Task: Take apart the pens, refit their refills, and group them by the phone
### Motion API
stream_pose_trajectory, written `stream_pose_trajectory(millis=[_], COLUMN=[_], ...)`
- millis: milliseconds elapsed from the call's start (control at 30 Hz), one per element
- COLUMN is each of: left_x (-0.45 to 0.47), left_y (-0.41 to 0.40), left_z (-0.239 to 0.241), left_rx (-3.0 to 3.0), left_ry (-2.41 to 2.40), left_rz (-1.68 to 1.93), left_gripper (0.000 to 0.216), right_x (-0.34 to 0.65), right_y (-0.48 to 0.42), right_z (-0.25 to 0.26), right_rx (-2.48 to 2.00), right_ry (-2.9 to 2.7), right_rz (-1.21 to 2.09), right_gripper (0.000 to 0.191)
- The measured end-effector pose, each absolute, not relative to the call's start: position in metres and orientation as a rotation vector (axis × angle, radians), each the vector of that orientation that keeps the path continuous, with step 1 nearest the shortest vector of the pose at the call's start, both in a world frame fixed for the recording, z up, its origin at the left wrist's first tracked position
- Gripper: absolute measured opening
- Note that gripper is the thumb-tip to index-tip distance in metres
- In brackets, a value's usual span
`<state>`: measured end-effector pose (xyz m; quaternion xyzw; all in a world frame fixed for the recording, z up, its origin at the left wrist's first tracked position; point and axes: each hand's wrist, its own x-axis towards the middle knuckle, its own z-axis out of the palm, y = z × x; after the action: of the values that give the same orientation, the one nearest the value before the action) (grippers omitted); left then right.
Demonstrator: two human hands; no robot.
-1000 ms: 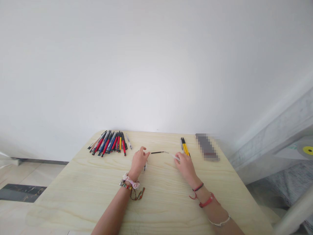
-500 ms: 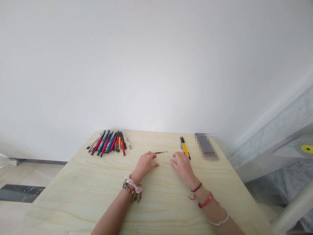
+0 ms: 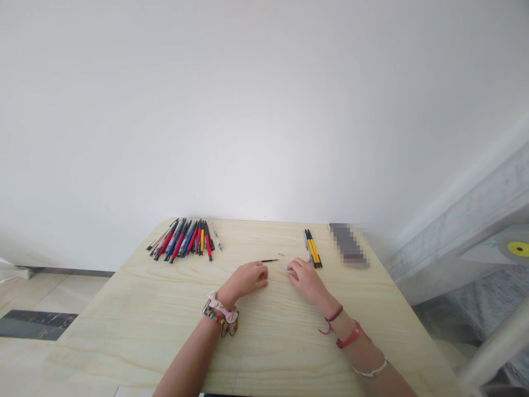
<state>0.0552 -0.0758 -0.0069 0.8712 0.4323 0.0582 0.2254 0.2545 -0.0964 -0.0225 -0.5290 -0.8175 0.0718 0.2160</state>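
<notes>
My left hand rests on the pale wooden table with its fingers curled; what is in them is hidden. Its fingertips touch the left end of a thin black pen refill lying on the table. My right hand is just to the right, fingers closed on a clear pen barrel that points left toward the other hand. A tiny pale part lies beyond the refill. Both wrists wear bracelets.
A fanned pile of several red, blue, black and yellow pens lies at the far left of the table. Yellow-and-black pens lie at the far right, beside a dark blurred object. A white wall rises behind.
My left hand has moved right and turned palm down; the pen piece under it is now out of sight. My right hand has slid left, so the hands are closer together.
</notes>
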Motion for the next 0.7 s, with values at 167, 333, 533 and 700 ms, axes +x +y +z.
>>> stream_pose_trajectory(millis=[167, 333, 533, 700], left_x=[0.058, 0.055, 0.053, 0.047], left_y=[-0.073, -0.074, -0.072, -0.068], left_z=[-0.01, -0.006, -0.002, -0.003], left_rx=[2.46, 2.44, 2.381, 2.371], left_ry=[1.289, 1.32, 1.496, 1.515], left_rz=[0.201, 0.317, 0.42, 0.323], left_gripper=[0.015, 0.02, 0.017, 0.013], right_x=[0.251, 0.25, 0.251, 0.253], right_y=[-0.099, -0.1, -0.1, -0.098], right_z=[-0.02, -0.016, -0.014, -0.018], right_rx=[-1.426, -1.444, -1.44, -1.433], right_ry=[-2.323, -2.297, -2.26, -2.195], right_rz=[0.279, 0.268, 0.242, 0.242], right_gripper=[0.009, 0.007, 0.005, 0.004])
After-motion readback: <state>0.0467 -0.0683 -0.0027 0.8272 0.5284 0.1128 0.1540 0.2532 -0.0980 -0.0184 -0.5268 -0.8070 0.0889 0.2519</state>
